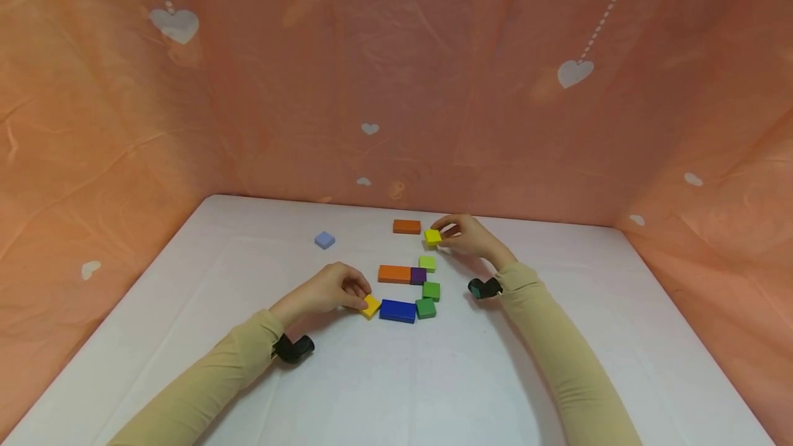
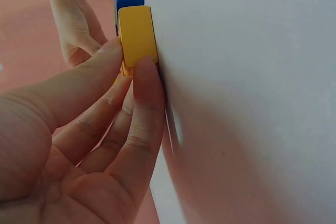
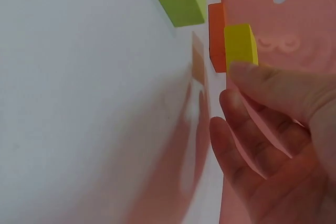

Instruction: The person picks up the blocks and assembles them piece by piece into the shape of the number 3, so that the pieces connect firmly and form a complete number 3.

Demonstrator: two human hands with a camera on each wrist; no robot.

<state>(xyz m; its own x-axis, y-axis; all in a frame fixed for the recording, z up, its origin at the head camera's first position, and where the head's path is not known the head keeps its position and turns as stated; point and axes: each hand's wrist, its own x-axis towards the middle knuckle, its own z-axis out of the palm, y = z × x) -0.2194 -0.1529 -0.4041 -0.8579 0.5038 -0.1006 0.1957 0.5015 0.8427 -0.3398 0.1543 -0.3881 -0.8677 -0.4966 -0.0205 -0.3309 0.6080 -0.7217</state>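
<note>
My left hand [image 1: 331, 288] pinches an orange-yellow block [image 2: 138, 36] between thumb and fingers, at the left end of the dark blue block [image 1: 398, 311]. In the right hand [image 1: 472, 236], a bright yellow block [image 3: 240, 44] is pinched and appears raised off the table. It is near the right end of the far orange block [image 1: 406, 226] and beyond the lime block [image 1: 427, 263]. Two green blocks, one [image 1: 431, 291] behind the other [image 1: 425, 308], stand right of the blue one. A second orange block [image 1: 394, 274] touches a purple block [image 1: 418, 276].
A pale blue block [image 1: 325, 240] lies apart at the back left of the white table [image 1: 434, 384]. Orange cloth with white hearts [image 1: 369, 129] hangs behind and along both sides. Each wrist carries a black camera mount [image 1: 294, 349].
</note>
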